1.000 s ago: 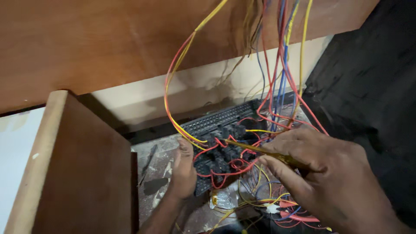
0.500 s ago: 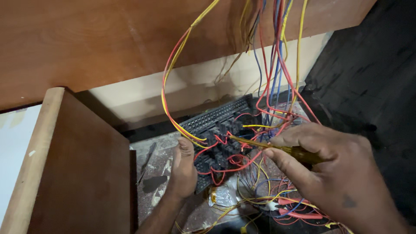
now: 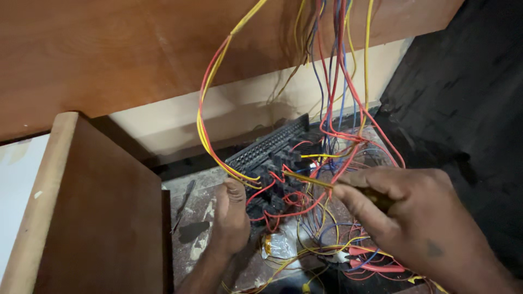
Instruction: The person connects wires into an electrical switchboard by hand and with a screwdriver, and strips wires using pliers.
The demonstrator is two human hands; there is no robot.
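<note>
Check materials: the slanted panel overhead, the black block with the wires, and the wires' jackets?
Panel: looks like wood or laminate, brown grain, slight sheen. Black block: probably moulded plastic, matte, ribbed edge. Wires: smooth coloured insulation, likely plastic, bending freely. The right hand holds a thin yellowish tool; material unclear.

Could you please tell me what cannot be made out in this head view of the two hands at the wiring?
- Thin yellow-handled tool: its back end is hidden inside the right hand; its tip is lost among the wires.
- Black ribbed terminal block: partly covered by the tangled red, yellow and blue wires.
- Left hand: its fingertips are hidden against the block.
- Wire tops: cut off by the top edge.
- Small dark tool on the floor: too small to identify.
</note>
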